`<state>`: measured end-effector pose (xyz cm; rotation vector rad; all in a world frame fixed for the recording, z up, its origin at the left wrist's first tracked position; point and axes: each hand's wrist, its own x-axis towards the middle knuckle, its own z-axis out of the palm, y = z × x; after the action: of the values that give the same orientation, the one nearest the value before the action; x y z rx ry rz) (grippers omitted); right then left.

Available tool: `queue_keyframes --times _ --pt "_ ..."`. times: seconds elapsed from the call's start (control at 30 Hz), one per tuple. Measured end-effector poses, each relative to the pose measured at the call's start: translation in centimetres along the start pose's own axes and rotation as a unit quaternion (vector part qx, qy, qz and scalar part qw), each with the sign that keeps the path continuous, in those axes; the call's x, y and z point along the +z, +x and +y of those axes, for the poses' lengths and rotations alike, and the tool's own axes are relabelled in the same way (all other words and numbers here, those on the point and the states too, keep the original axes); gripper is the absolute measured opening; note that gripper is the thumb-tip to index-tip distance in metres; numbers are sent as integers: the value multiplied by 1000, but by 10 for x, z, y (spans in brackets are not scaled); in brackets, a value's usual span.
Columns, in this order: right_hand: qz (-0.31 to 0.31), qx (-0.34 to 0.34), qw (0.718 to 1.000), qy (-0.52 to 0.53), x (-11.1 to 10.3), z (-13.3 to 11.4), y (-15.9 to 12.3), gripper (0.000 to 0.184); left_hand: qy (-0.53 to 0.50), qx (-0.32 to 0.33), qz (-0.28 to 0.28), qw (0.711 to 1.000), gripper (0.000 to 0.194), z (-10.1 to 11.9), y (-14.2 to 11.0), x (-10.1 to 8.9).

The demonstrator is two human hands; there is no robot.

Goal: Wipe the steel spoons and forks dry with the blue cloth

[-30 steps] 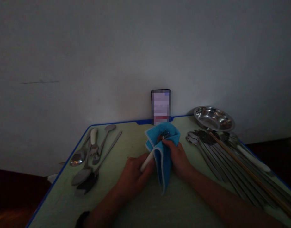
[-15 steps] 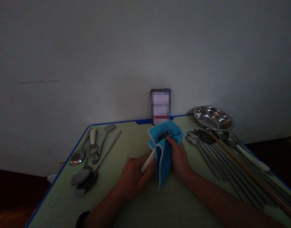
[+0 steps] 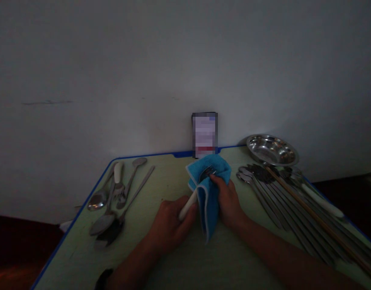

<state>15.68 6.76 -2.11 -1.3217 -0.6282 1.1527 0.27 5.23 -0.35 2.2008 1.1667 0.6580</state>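
I have the left hand [image 3: 172, 223] gripping a slim white-handled metal fork [image 3: 188, 206], apparently to steady it, its head just ahead inside the pale-edged blue cloth [image 3: 212, 201] that the right hand [image 3: 229, 201] clasps.

the blue cloth [image 3: 210, 213] hides the neck of the white-handled utensil [image 3: 188, 204] and most fingers of the right hand [image 3: 229, 199]. at the table's [image 3: 167, 181] far edge, the screen [image 3: 205, 135] is pixelated past reading. toward the far right corner, overlapping cutlery heads [image 3: 261, 174] are too dark to separate. the near edge is cut off, as is the dark wristband [image 3: 103, 278].
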Motion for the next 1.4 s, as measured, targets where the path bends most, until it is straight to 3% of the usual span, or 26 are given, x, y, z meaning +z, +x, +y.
queue_keyframes --times 0.53,0.83,0.93,1.07,1.27,1.33,1.4 --pt "-3 -5 1000 -29 0 -1 0 23 -29 -18 -1 999 30 1 1 -1" --pt "-46 28 998 42 1 3 1 29 -57 -27 -4 998 33 2 2 -2" --pt "-98 85 984 126 2 1 5 41 -85 -46 7 995 36 4 3 -3" --pt "-189 175 943 209 2 -11 9 57 -95 -73 40 992 37 6 3 -4" --pt "-319 230 888 239 -1 -15 12 55 -96 -18 45 994 34 3 0 -4" --pt "-319 221 886 251 -1 -11 13 55 -88 -13 59 994 33 2 0 -4" --pt "-285 201 905 243 0 -5 14 55 -73 -15 86 993 34 2 0 -4"
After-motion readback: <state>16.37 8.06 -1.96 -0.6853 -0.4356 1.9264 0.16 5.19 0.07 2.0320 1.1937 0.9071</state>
